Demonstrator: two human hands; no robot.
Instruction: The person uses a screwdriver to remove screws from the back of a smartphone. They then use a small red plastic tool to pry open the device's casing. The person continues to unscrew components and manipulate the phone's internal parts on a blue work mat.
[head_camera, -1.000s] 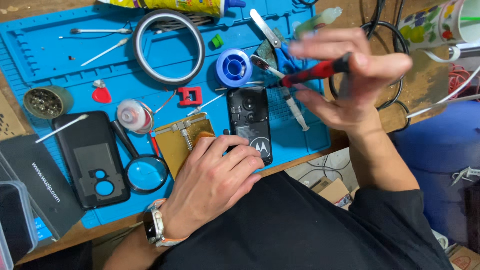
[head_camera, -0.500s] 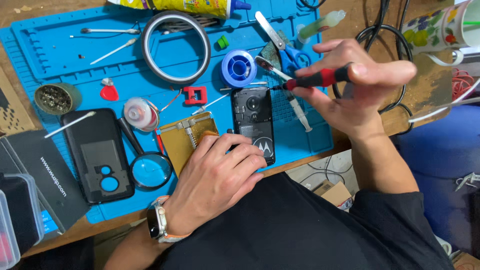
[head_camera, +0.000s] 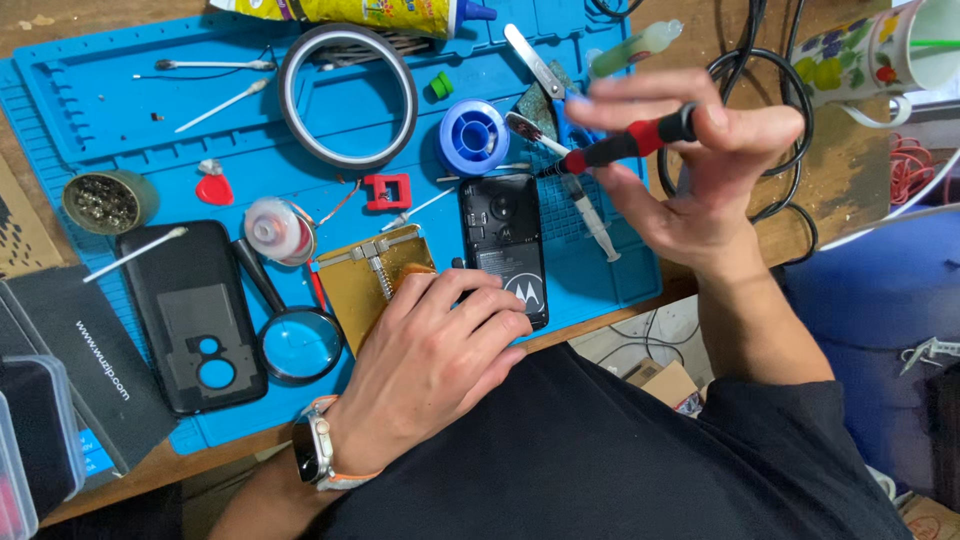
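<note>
— So, what covers the bench (head_camera: 60, 25)?

— Mostly a blue work mat (head_camera: 90, 90), lying flat across the wood. On its left part rests a black phone back cover (head_camera: 190, 315), with a magnifying glass (head_camera: 298, 345) just beside it.

— And the phone itself?

— An opened black smartphone (head_camera: 503, 235) lies near the mat's front edge, between a gold metal plate (head_camera: 365, 285) and a syringe (head_camera: 592, 222).

— What are the hands doing?

— The left hand (head_camera: 435, 365) presses down on the phone's lower end, fingers curled over it and over the corner of the plate. The right hand (head_camera: 700, 170) hovers above the mat, fingers closed on a red-and-black screwdriver (head_camera: 625, 147) whose tip points toward the phone's top.

— Anything smaller?

— A tape ring (head_camera: 348, 97), a blue solder spool (head_camera: 473, 137), then a red guitar-pick opener (head_camera: 214, 189).
</note>
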